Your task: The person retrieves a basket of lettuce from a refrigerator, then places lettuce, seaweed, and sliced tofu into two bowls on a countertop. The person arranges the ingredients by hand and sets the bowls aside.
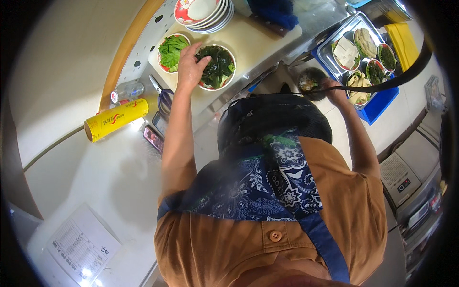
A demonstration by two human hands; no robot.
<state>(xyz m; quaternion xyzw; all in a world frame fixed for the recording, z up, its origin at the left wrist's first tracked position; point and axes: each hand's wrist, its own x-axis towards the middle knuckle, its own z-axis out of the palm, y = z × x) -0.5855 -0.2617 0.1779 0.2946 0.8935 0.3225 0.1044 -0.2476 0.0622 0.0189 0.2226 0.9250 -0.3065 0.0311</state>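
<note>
My left hand (189, 67) reaches over the left rim of a bowl of dark leafy seaweed (217, 66). Its thumb and forefinger are apart, with the thumb over the leaves; the other fingers are partly hidden. Beside it sits a bowl of green lettuce (171, 51). Both bowls rest on a pale cutting board (260, 48). Off to the right, my right hand (333, 89) is closed at the rim of a dark round bowl (311, 80) with mixed food inside. A black strap crosses in front of that hand and hides some fingers.
Stacked patterned bowls (205, 14) and a blue cloth (275, 12) are at the back. Right, a metal tray (366, 24) of filled bowls sits over a blue crate (382, 106). Left lie scissors (162, 95), a yellow roll (117, 120), a clear bottle (129, 91) and a phone (153, 138).
</note>
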